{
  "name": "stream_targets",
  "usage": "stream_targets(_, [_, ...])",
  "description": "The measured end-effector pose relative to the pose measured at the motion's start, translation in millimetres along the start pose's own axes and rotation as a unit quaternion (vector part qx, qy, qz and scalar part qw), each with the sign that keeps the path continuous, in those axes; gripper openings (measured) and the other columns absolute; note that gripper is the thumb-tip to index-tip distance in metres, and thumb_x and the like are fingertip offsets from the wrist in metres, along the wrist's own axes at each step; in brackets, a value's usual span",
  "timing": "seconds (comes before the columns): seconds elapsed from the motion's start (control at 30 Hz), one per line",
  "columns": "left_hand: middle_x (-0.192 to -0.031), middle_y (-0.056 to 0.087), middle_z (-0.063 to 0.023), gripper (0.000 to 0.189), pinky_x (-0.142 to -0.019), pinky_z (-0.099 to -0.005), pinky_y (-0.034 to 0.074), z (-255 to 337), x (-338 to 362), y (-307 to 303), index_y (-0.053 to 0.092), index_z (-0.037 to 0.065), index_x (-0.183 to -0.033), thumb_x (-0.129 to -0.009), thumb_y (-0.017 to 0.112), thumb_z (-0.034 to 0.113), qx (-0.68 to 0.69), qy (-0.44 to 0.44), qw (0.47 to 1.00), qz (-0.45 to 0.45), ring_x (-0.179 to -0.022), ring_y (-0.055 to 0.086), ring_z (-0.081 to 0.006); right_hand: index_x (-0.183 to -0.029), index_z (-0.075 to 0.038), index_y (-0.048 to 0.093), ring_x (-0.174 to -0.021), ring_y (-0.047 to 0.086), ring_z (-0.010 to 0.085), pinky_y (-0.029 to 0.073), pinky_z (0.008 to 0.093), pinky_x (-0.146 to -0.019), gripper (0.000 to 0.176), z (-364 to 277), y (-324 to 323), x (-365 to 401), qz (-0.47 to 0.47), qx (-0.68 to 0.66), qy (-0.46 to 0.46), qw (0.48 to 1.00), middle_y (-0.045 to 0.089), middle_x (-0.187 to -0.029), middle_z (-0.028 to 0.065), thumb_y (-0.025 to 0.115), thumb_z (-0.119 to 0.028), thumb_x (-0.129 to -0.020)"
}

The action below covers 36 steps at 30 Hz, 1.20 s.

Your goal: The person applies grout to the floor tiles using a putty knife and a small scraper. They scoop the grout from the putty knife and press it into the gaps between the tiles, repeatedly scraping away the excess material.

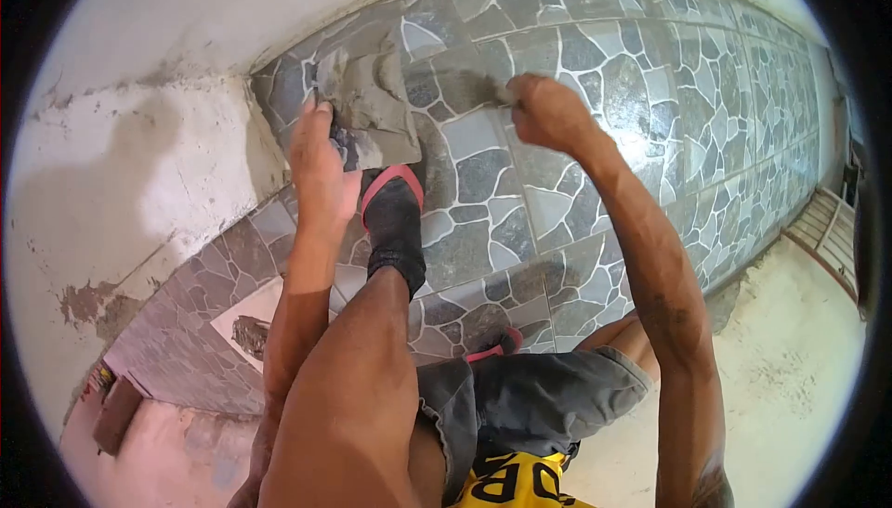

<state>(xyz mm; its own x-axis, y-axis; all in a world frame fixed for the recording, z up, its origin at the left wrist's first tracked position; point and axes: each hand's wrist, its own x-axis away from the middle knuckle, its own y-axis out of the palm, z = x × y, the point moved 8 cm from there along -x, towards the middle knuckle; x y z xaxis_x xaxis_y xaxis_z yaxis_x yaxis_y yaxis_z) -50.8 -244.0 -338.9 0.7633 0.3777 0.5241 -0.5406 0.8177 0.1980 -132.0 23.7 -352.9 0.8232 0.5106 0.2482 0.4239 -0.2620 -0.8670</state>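
Observation:
My left hand (321,150) grips the left edge of a flat, tile-like slab (405,150), its thumb and fingers at the rim. Grey wet mortar (372,90) lies thick and uneven over the slab's upper face. To the right, my right hand (550,116) is closed in a fist around what looks like a trowel (469,90). Its blade points left toward the slab and is smeared by motion; the handle is hidden in my fist. A gap shows between blade and slab. Just below the slab is my foot in a dark sock and red flip-flop (395,197).
Stone-patterned grey tiles (474,239) cover the floor. A patchy white wall (139,155) runs along the left. By my left forearm lies a pale square with a dark patch (249,332). A brown block (119,415) stands lower left, and a metal grille (827,229) is at the right.

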Motion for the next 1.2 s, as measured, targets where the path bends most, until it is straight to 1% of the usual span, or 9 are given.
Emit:
stream_targets(0.17, [-0.141,0.044,-0.0170,0.046,-0.100,-0.0359,0.043,-14.0,-3.3,-21.9,0.045,-0.002,-0.137,-0.100,0.046,0.023,-0.138,0.083,0.986,-0.045,-0.126,0.046,-0.0223,-0.089,0.001,0.063,-0.090,0.064,0.0388,0.051,0.0465,-0.078,0.018,-4.4,6.7,-33.7,0.062,0.116,0.011,0.991,0.065,-0.095,0.0227,0.058,-0.008,-0.075])
stream_targets(0.27, [-0.144,0.042,-0.0167,0.045,-0.101,-0.0349,0.041,-6.0,4.6,-19.7,0.045,-0.002,-0.137,-0.100,0.046,0.024,-0.152,0.065,0.986,-0.028,-0.128,0.044,-0.0220,-0.086,-0.002,0.066,-0.093,0.065,0.0340,0.052,0.0402,-0.083,0.016,-47.1,59.7,-27.9,0.018,0.337,-0.056,0.939,0.067,-0.099,0.0199,0.059,-0.010,-0.075])
stream_targets(0.37, [-0.145,0.041,-0.0160,0.045,-0.101,-0.0337,0.041,-1.7,0.4,-14.6,0.046,-0.003,-0.137,-0.100,0.045,0.023,-0.045,-0.009,0.999,0.018,-0.129,0.043,-0.0225,-0.086,0.000,0.066,-0.089,0.066,0.0359,0.053,0.0424,-0.081,0.018,-50.0,44.0,-10.3,-0.022,0.155,-0.055,0.986,0.066,-0.095,0.0232,0.059,-0.011,-0.074])
stream_targets(0.47, [-0.144,0.042,-0.0150,0.048,-0.100,-0.0334,0.041,-6.3,-10.7,-13.3,0.045,-0.002,-0.138,-0.099,0.047,0.025,-0.050,0.023,0.998,-0.026,-0.128,0.043,-0.0217,-0.087,0.002,0.065,-0.084,0.066,0.0385,0.054,0.0452,-0.078,0.020,-17.7,29.4,-5.8,-0.023,0.018,-0.013,0.999,0.065,-0.089,0.0258,0.058,-0.012,-0.074])
stream_targets(0.6, [-0.143,0.042,-0.0139,0.052,-0.102,-0.0368,0.040,-13.3,-5.1,-13.2,0.043,-0.003,-0.139,-0.097,0.049,0.027,-0.032,-0.003,0.999,-0.016,-0.128,0.043,-0.0227,-0.089,0.002,0.067,-0.082,0.066,0.0409,0.055,0.0474,-0.076,0.023,3.0,-10.3,-29.8,0.051,0.089,0.104,0.989,0.066,-0.091,0.0248,0.060,-0.014,-0.074])
stream_targets(0.8, [-0.136,0.048,-0.0112,0.052,-0.100,-0.0388,0.042,-9.3,4.9,-20.5,0.043,-0.002,-0.139,-0.096,0.051,0.025,-0.026,-0.028,0.999,0.030,-0.122,0.048,-0.0219,-0.090,0.001,0.068,-0.085,0.066,0.0425,0.053,0.0512,-0.078,0.026,-56.2,53.4,-43.4,-0.037,0.197,-0.080,0.977,0.067,-0.091,0.0252,0.062,-0.018,-0.074])
stream_targets(0.9, [-0.123,0.058,-0.0067,0.047,-0.093,-0.0366,0.047,-5.1,-4.5,-14.6,0.044,0.004,-0.140,-0.097,0.051,0.022,0.027,-0.015,0.999,0.028,-0.111,0.057,-0.0188,-0.092,0.000,0.068,-0.085,0.066,0.0419,0.052,0.0515,-0.078,0.027,-40.5,33.3,-17.7,-0.125,-0.046,-0.017,0.991,0.067,-0.091,0.0251,0.062,-0.020,-0.076])
stream_targets(1.0, [-0.127,0.055,-0.0090,0.048,-0.094,-0.0359,0.046,-15.2,-4.7,-23.6,0.044,0.001,-0.140,-0.097,0.051,0.023,0.007,-0.003,1.000,0.021,-0.114,0.055,-0.0194,-0.093,-0.001,0.067,-0.085,0.065,0.0415,0.053,0.0500,-0.078,0.026,-2.0,3.9,-7.0,0.023,-0.039,0.065,0.997,0.067,-0.093,0.0250,0.061,-0.021,-0.077])
stream_targets(1.2, [-0.134,0.050,-0.0137,0.050,-0.097,-0.0343,0.044,-20.0,8.5,-28.8,0.045,-0.002,-0.138,-0.097,0.052,0.025,0.019,-0.039,0.998,0.037,-0.119,0.050,-0.0208,-0.096,-0.001,0.064,-0.089,0.066,0.0390,0.055,0.0472,-0.075,0.026,33.5,2.0,-20.3,0.065,0.142,0.145,0.977,0.066,-0.097,0.0214,0.061,-0.019,-0.078])
